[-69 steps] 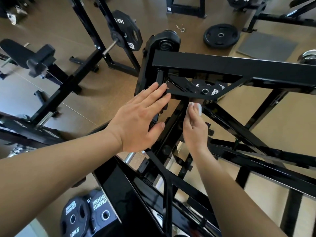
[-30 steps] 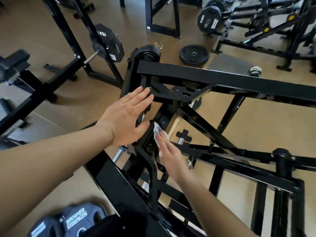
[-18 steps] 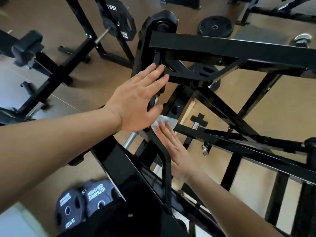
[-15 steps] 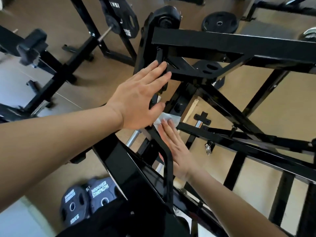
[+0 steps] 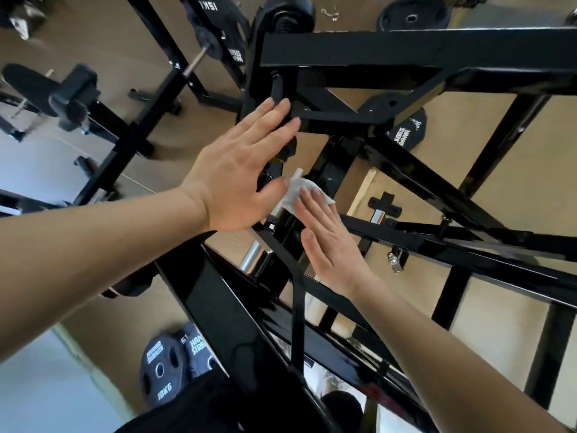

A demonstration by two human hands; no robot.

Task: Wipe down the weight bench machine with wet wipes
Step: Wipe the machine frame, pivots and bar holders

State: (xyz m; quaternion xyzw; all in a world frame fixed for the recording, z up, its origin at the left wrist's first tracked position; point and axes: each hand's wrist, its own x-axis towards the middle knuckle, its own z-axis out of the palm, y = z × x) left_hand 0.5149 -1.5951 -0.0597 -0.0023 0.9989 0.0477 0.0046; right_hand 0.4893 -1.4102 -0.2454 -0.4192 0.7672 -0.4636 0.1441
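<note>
Your right hand (image 5: pixel 327 242), fingers flat, presses the wipe (image 5: pixel 293 192) on the post (image 5: pixel 331 168), lower than before, at 4 o'clock from your flat, bracing left hand (image 5: pixel 237 176); upper post likely done.

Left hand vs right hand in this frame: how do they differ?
The right hand presses a white wet wipe under its fingertips; the left hand is bare. The left hand's fingertips reach up to just under the top crossbar; the right hand lies lower, on the slanted post. Shared: both are flat, fingers straight, backs to the camera, against the black weight bench machine.
</note>
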